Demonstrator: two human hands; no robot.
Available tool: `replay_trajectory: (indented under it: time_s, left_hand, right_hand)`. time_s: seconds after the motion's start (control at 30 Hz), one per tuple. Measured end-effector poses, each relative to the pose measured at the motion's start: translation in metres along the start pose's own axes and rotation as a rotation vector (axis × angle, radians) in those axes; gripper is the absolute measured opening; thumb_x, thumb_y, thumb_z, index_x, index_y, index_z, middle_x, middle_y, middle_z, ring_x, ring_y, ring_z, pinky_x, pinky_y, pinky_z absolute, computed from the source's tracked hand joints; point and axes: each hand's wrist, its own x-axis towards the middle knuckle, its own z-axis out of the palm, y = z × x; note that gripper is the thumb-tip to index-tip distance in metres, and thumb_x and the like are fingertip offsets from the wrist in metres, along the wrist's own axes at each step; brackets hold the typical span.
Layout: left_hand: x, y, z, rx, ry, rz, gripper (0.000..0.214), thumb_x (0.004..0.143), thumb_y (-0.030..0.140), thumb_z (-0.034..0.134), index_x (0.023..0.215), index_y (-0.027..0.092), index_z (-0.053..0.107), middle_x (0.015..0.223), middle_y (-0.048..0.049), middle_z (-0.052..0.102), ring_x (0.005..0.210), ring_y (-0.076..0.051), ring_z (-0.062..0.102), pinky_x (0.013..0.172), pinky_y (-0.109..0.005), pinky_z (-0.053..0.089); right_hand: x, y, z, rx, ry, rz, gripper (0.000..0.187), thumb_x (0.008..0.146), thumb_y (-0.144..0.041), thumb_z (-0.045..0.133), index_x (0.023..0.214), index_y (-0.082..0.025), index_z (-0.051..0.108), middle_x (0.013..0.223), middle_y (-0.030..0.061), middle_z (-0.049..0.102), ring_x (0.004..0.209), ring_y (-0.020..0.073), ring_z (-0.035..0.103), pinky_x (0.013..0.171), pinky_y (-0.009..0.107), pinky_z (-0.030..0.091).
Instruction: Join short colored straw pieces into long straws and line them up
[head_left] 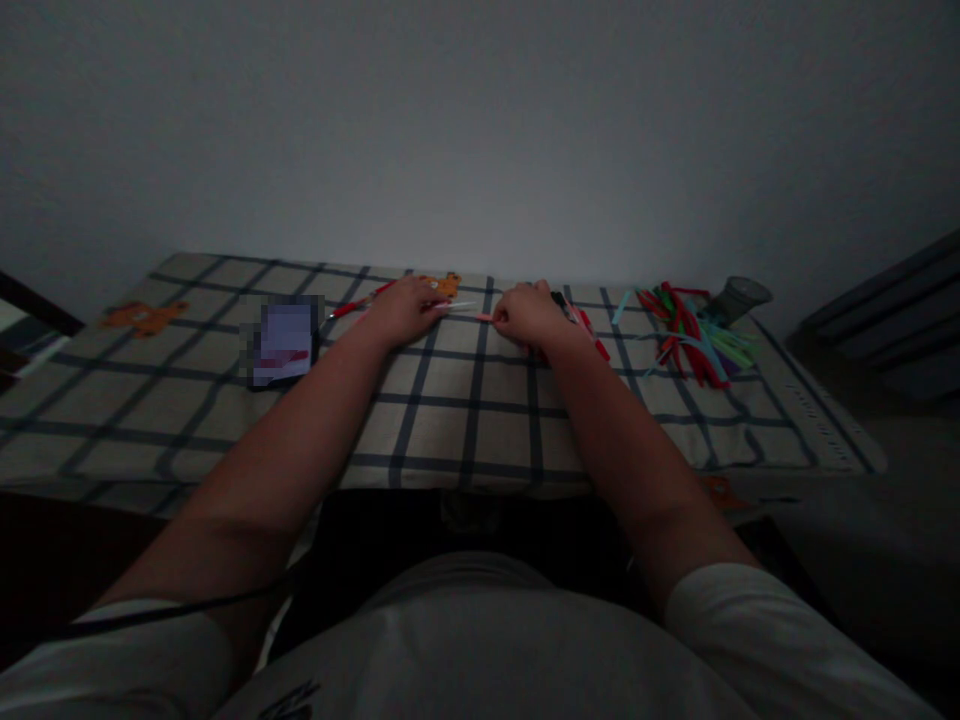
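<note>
My left hand (409, 310) is closed low over the table. From its fingertips a thin, pale, pointed piece (461, 305) sticks out to the right, too small and dim to name surely. My right hand (529, 318) faces it a short way off, fingers pinched on a narrow pink strip (484, 317) whose end points left. Beside and partly behind the right hand lie red and pink pieces (592, 332), half hidden by the wrist. A red pen-like tool (346, 309) rests just left of my left hand.
A checked cloth (442, 400) covers the table, which meets a plain wall at the back. To the left lies a phone-like device (283, 340) with a lit screen. On the right are a heap of coloured strips (694, 340) and a clear cup-like container (739, 297).
</note>
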Motion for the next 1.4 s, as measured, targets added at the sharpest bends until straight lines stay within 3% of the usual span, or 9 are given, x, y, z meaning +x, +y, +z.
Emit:
replay_trajectory:
  time_s: [0.23, 0.53, 1.4]
  left_hand:
    - [0.003, -0.010, 0.006, -0.017, -0.014, 0.069, 0.038, 0.115, 0.046, 0.064, 0.127, 0.026, 0.094, 0.124, -0.0113, 0.088, 0.126, -0.034, 0.076, 0.117, -0.048, 0.058]
    - [0.006, -0.018, 0.012, 0.052, -0.097, 0.156, 0.045, 0.115, 0.046, 0.057, 0.133, 0.026, 0.093, 0.133, -0.0075, 0.091, 0.133, -0.032, 0.077, 0.123, -0.046, 0.055]
    - [0.009, -0.026, 0.018, 0.046, -0.062, 0.188, 0.039, 0.114, 0.041, 0.061, 0.128, 0.028, 0.095, 0.125, -0.0056, 0.093, 0.125, -0.031, 0.080, 0.117, -0.046, 0.057]
  right_hand:
    - [0.000, 0.000, 0.000, 0.013, -0.006, 0.016, 0.033, 0.111, -0.023, 0.064, 0.116, -0.018, 0.096, 0.118, 0.0190, 0.089, 0.120, 0.0356, 0.075, 0.115, 0.053, 0.044]
    - [0.000, -0.001, -0.002, -0.006, -0.079, 0.030, 0.035, 0.114, -0.026, 0.064, 0.126, -0.014, 0.094, 0.124, 0.0213, 0.089, 0.130, 0.0391, 0.075, 0.119, 0.053, 0.042]
    - [0.002, -0.002, -0.002, 0.062, 0.064, -0.035, 0.031, 0.116, -0.032, 0.069, 0.120, -0.018, 0.096, 0.122, 0.0189, 0.087, 0.124, 0.0362, 0.069, 0.110, 0.049, 0.036]
